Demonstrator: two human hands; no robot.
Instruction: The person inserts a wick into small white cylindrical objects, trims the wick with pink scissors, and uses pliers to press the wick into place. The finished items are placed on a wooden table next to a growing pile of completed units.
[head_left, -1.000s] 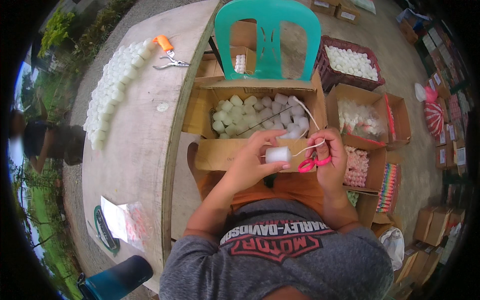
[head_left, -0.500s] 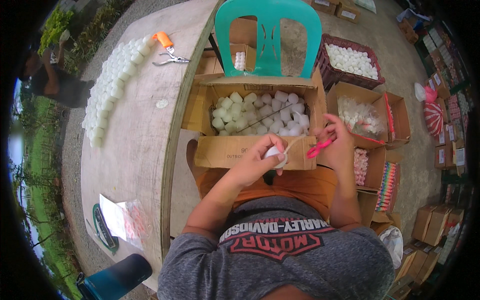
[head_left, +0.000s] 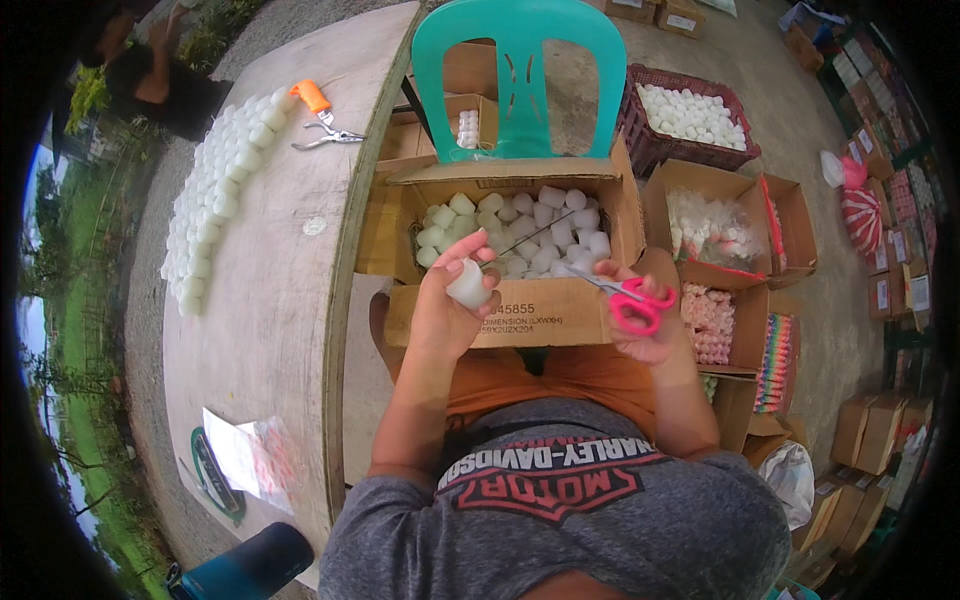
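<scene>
Scissors (head_left: 633,290), pink-handled, grasped by the loops in the right hand (head_left: 652,343), just past the right end of the near flap (head_left: 550,330) of the cardboard box (head_left: 625,210). Blades turned left, perhaps to keep the sharp part off the palm. Cannot tell how many fingers through the loops. Over the left part of that flap, white cylinder (head_left: 468,285) in the left hand (head_left: 440,315), thumb and fingers curled round the sides, likely to stop a slip. In the box, heap of white cylinders (head_left: 520,225), probably for easy reach, with thin dark rod (head_left: 535,235) lying slantwise on top. Left of the box, pale table (head_left: 290,290) with long bunch of white cylinders (head_left: 225,185). Behind the box, green plastic chair (head_left: 525,85); behind and right, dark red crate (head_left: 645,140) of white pieces (head_left: 695,117).
</scene>
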